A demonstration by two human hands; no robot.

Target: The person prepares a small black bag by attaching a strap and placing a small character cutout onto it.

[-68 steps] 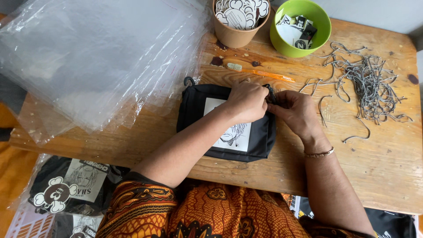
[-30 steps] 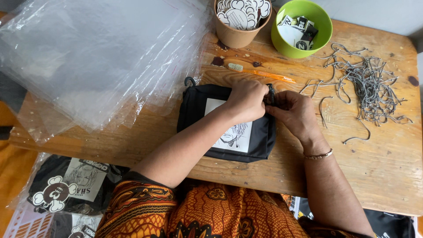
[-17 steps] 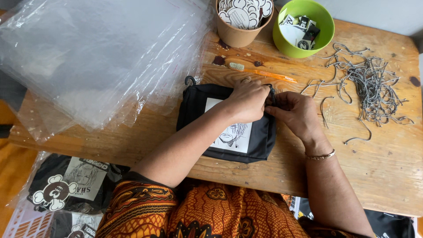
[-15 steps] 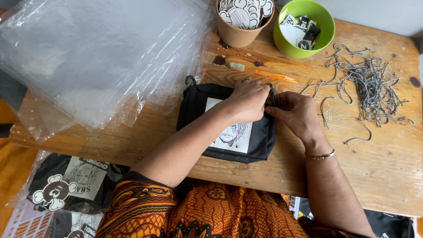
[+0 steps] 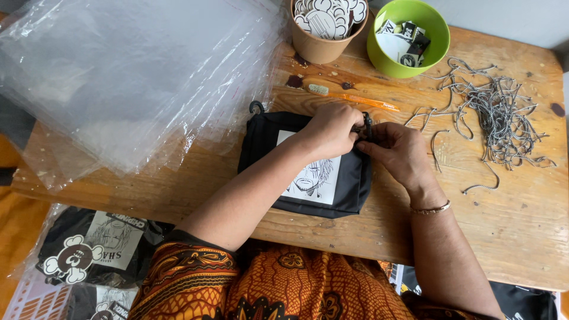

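Both hands at the top right corner of a black pouch

The left hand and right hand pinch the small black pull of the black pouch, mid-table near the front edge; grey cords lie loose by the right edge, none attached yet.

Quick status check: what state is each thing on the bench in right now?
black pouch: flat on the table, both hands at its top right corner
left hand: pinching there
right hand: pinching there
cords: loose tangled pile
green bowl: holds small tags
paper cup: full of stickers
plastic bags: stacked flat
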